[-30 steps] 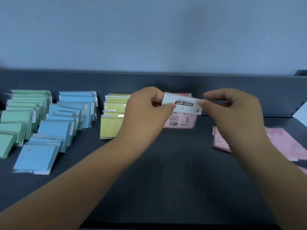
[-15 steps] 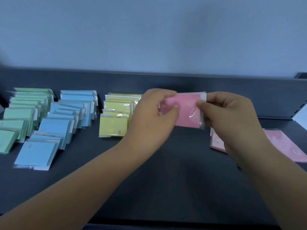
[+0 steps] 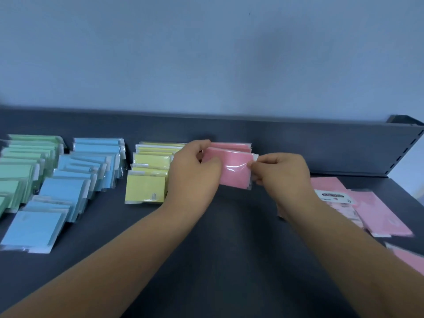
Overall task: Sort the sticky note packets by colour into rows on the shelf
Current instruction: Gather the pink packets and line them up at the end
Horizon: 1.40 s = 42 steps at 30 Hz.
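Both hands hold one pink sticky note packet (image 3: 234, 171) near the middle of the dark shelf (image 3: 229, 249). The left hand (image 3: 195, 171) grips the packet's left edge, fingers curled behind it and the thumb pressed on the front. The right hand (image 3: 280, 175) pinches the right edge, at the clear wrapper's white flap, between thumb and forefinger. The packet stands nearly upright with its plain pink face towards the camera and a streak of glare across the wrapper. Whether its lower edge touches the shelf cannot be told.

Just behind it, at 12 o'clock, a short pink row (image 3: 229, 145) of a few packets stands against the shelf's raised back lip (image 3: 321, 148); the held packet lies against or just in front of that row.

At 9 o'clock from the held packet runs the yellow row (image 3: 149, 171), overlapping packets stepping from the back lip towards the front, partly hidden by the left hand. Further out at 9 o'clock comes the blue row (image 3: 75, 180), longer and looser, and beyond it the green row (image 3: 20, 166), cut by the picture's left edge.

At 4 o'clock from the right hand, loose pink packets (image 3: 378, 214) lie flat in an untidy overlap. One of them, a labelled packet (image 3: 332, 196), shows a white printed header upside down to the camera. More pink shows at the right edge, at 5 o'clock. A pale blue wall (image 3: 206, 53) rises behind the shelf.
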Available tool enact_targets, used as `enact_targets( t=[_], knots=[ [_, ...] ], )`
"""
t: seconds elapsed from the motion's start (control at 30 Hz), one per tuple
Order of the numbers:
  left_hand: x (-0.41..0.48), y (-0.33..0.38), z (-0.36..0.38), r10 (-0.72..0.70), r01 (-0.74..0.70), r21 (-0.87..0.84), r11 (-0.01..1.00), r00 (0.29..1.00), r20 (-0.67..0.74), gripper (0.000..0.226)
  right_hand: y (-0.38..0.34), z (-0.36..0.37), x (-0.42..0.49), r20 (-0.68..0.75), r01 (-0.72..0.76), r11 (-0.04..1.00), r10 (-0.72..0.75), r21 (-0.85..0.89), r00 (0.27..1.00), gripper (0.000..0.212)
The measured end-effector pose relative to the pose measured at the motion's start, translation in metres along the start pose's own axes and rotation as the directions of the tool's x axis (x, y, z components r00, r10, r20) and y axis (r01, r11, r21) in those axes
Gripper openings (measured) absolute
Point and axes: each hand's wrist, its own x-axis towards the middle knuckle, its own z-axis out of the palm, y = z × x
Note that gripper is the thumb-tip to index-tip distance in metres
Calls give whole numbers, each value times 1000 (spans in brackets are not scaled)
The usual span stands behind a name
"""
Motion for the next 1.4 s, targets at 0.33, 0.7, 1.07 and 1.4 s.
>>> enact_targets(
  t=[0.33, 0.7, 1.07, 1.4],
  knots=[
    [9, -10, 11, 18, -23, 124, 992, 999, 45, 49, 4, 11, 18, -99, 16, 978, -37, -209, 994, 11],
    [27, -13, 0, 72, -110, 326, 939, 989, 127, 48, 13, 18, 24, -89, 5, 991, -17, -133, 996, 32],
    [18, -7, 1, -22, -52, 482, 875, 989, 148, 33, 3, 11, 24, 74, 37, 853, 1, -520, 997, 15],
    [10, 0, -4, -223, 102, 503, 858, 956, 188, 28, -8, 17, 11, 289, -29, 819, 236, -574, 928, 20]
  ],
)
